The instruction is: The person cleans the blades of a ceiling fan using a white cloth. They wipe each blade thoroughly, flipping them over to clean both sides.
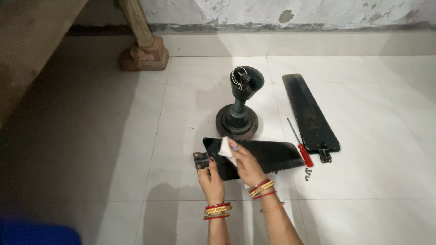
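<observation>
On the white tiled floor (pixel 354 136), you have the long black metal fan blade (pixel 268 154) lying flat across the tiles in front of you, its bracket end to your left and its broad end running right. Hold it as you do now and keep it pinned: your left hand (pixel 211 179) pinches the near edge close to the small metal mounting bracket (pixel 198 160), thumb on top, so the blade cannot slide while you rub. Your right hand (pixel 245 165) is closed around a small white cloth (pixel 226 147), pressing it down on the blade just right of the bracket end. Work the cloth in long strokes along the length, away from the hand that holds, and fold it to a fresh face as it darkens; the blade's thin edge looks likely to catch fingers, so I would keep the pad flat on the face. Both hands touch the blade, the left at its near edge, the right on top, close beside each other. Behind the blade stands the black fan motor with its cup-shaped canopy (pixel 240 104), loose wires showing in the cup. A second black fan blade (pixel 311 113) lies to the right, well apart from your hands. Between the two blades rests a red-handled screwdriver (pixel 299 145), and near its handle a few small dark screws (pixel 308 173).
</observation>
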